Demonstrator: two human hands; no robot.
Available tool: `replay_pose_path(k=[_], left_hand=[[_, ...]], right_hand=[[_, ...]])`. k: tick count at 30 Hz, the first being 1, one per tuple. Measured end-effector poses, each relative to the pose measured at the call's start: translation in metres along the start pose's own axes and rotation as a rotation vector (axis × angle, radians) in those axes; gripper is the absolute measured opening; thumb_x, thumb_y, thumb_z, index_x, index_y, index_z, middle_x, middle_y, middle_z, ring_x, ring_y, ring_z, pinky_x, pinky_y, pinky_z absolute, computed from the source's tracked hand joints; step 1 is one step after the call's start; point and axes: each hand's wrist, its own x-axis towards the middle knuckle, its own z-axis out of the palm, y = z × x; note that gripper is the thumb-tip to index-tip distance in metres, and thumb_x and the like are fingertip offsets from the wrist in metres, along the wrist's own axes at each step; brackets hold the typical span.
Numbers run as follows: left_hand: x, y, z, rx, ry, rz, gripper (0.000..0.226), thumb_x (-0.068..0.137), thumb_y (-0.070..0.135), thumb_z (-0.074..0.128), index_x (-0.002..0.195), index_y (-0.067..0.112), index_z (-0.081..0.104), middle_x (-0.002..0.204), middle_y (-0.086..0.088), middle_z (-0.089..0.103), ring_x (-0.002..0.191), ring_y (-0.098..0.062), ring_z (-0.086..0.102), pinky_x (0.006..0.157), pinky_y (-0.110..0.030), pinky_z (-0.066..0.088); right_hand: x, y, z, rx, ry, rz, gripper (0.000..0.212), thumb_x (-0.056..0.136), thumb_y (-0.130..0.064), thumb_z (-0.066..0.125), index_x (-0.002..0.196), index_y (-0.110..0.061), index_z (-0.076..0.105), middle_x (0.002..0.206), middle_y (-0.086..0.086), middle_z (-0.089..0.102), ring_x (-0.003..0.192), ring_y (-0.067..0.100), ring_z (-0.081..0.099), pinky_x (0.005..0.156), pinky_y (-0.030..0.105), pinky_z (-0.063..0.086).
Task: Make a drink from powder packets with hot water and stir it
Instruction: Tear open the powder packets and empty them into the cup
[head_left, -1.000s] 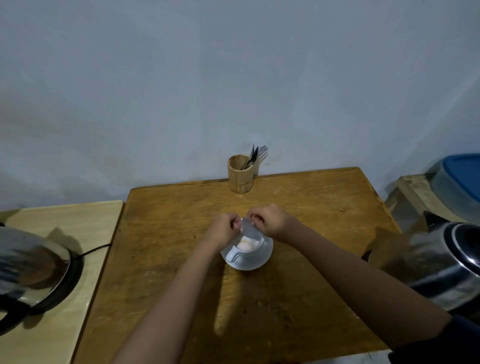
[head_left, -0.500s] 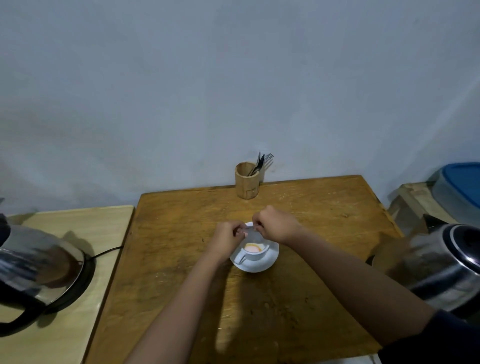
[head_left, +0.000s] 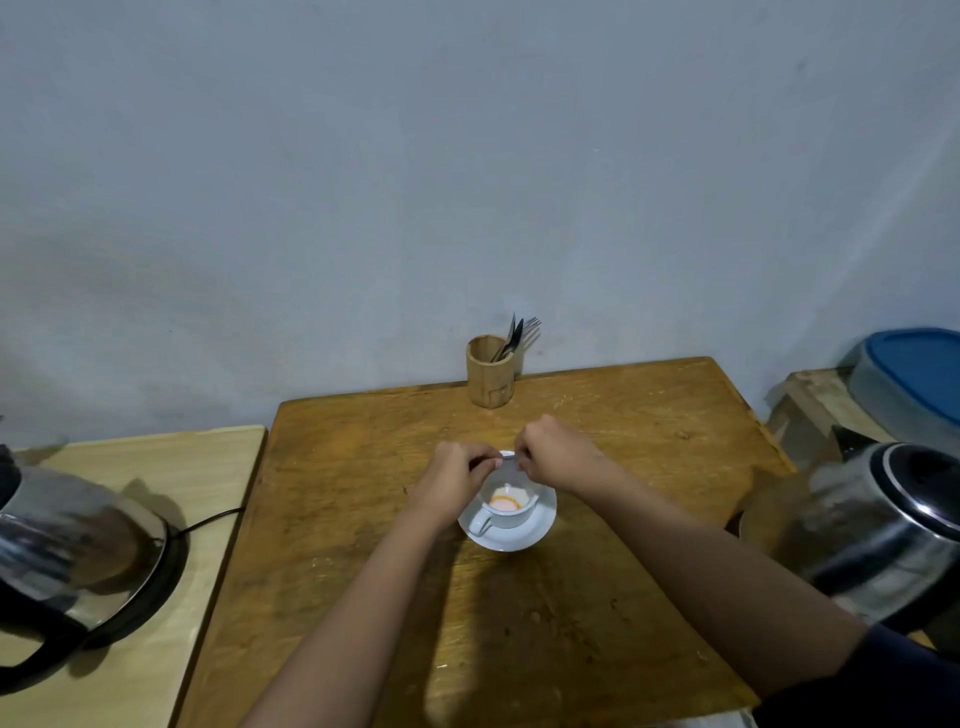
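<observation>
A white cup (head_left: 511, 514) stands on a white saucer (head_left: 540, 530) in the middle of the brown wooden table (head_left: 363, 545). Pale and orange powder lies in the cup's bottom. Just above the cup's far rim, my left hand (head_left: 452, 480) and my right hand (head_left: 558, 454) pinch a small clear packet (head_left: 508, 457) between them, each on one end. Most of the packet is hidden by my fingers.
A wooden holder (head_left: 489, 376) with forks and spoons stands at the table's back edge. A steel kettle (head_left: 78, 561) sits on its base on the lighter side table at left. Another steel kettle (head_left: 883, 525) is at the right; behind it, a blue-lidded container (head_left: 914, 379).
The packet was tilted over the cup; now both hands hold it slightly higher and further back over the far rim. The view has shifted slightly.
</observation>
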Motion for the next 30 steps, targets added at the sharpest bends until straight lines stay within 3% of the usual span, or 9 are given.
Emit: replay_pose_path(k=[5,7,9,14,19,22,26,30], left_hand=[[0.0033,0.0028,-0.0004,0.042,0.004,0.031,0.019,0.087,0.014,0.060,0.099,0.008,0.072,0.102,-0.008,0.073,0.092,-0.017,0.064,0.079,-0.025,0.048],[0.0051,0.0047,-0.0008,0.056,0.010,0.047,0.019,0.087,0.012,0.059,0.100,0.007,0.072,0.102,-0.009,0.073,0.093,-0.019,0.064,0.079,-0.024,0.048],[0.0062,0.0064,-0.0018,0.062,0.012,0.056,0.019,0.087,0.011,0.059,0.099,0.006,0.072,0.101,-0.009,0.073,0.094,-0.019,0.064,0.079,-0.024,0.047],[0.0072,0.0048,-0.0036,0.047,0.044,0.046,0.019,0.087,0.010,0.058,0.098,0.004,0.072,0.100,-0.012,0.073,0.093,-0.019,0.062,0.077,-0.022,0.043],[0.0064,0.0053,-0.0009,0.048,0.060,0.030,0.020,0.088,0.011,0.056,0.100,0.004,0.071,0.101,-0.012,0.072,0.094,-0.021,0.062,0.077,-0.022,0.043],[0.0075,0.0044,0.0010,0.062,0.076,0.021,0.021,0.089,0.011,0.055,0.101,0.005,0.071,0.101,-0.013,0.071,0.094,-0.022,0.062,0.077,-0.023,0.044],[0.0081,0.0047,0.0009,0.076,0.096,0.021,0.021,0.089,0.012,0.054,0.101,0.006,0.070,0.100,-0.011,0.070,0.094,-0.022,0.062,0.079,-0.027,0.047],[0.0065,0.0042,0.0015,0.057,0.138,0.020,0.020,0.089,0.011,0.055,0.099,0.005,0.071,0.097,-0.012,0.071,0.090,-0.024,0.063,0.078,-0.032,0.048]], right_hand=[[-0.0010,0.0018,-0.0005,0.032,-0.021,0.002,0.011,0.085,-0.018,0.063,0.093,-0.012,0.068,0.098,0.009,0.062,0.087,0.025,0.061,0.072,0.035,0.052],[0.0005,0.0015,-0.0011,0.031,-0.025,0.007,0.005,0.086,-0.016,0.062,0.085,-0.014,0.066,0.092,0.009,0.059,0.084,0.025,0.060,0.068,0.035,0.050],[0.0010,-0.0006,-0.0020,0.032,-0.026,0.017,0.014,0.088,-0.015,0.060,0.074,-0.016,0.058,0.084,0.007,0.054,0.079,0.026,0.058,0.065,0.033,0.045],[0.0019,-0.0024,-0.0022,0.040,-0.037,0.018,0.008,0.088,-0.017,0.060,0.083,-0.012,0.064,0.080,0.005,0.054,0.075,0.024,0.056,0.063,0.034,0.045],[0.0024,-0.0032,0.0007,0.045,-0.041,0.029,0.010,0.088,-0.017,0.060,0.078,-0.015,0.062,0.081,0.008,0.056,0.080,0.025,0.058,0.065,0.034,0.046],[0.0032,-0.0029,0.0019,0.054,-0.041,0.030,0.026,0.088,-0.014,0.058,0.063,-0.018,0.053,0.076,0.007,0.054,0.076,0.025,0.056,0.061,0.032,0.042],[0.0056,-0.0050,0.0016,0.071,-0.034,0.046,0.008,0.087,-0.016,0.060,0.085,-0.009,0.064,0.086,0.010,0.060,0.079,0.025,0.058,0.066,0.036,0.047],[0.0072,-0.0061,0.0030,0.059,-0.027,0.033,0.011,0.089,-0.014,0.058,0.091,-0.008,0.066,0.088,0.011,0.059,0.082,0.027,0.059,0.067,0.037,0.046]])
